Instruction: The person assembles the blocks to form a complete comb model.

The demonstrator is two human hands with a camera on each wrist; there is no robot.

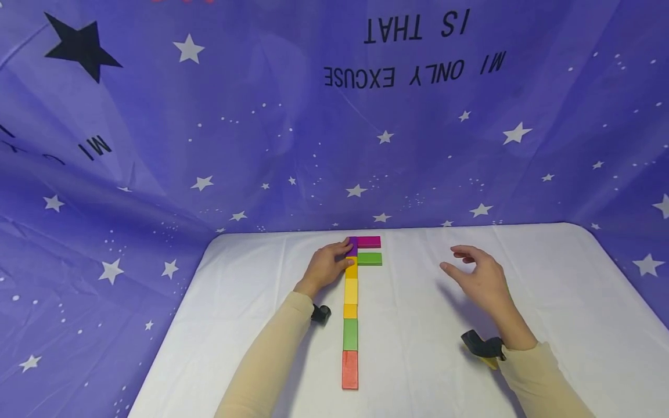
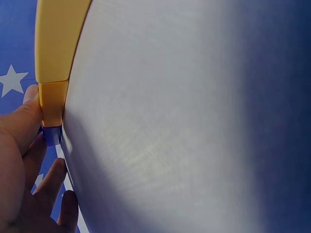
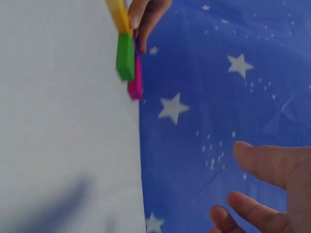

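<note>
A straight row of coloured blocks runs down the white table. From the far end come a purple block, an orange block, a yellow block, a smaller orange block, a green block and a red block. A magenta block and a bright green block stick out rightward near the top. My left hand touches the row's far end, thumb at the orange block, a finger at the purple one. Apart from the blocks, my right hand hovers with nothing between its spread thumb and fingers.
A white cloth covers the table, whose far edge lies just beyond the magenta block. Behind it and to both sides hangs a purple-blue curtain with stars and lettering. A dark wrist camera sits at the right sleeve, another camera at the left.
</note>
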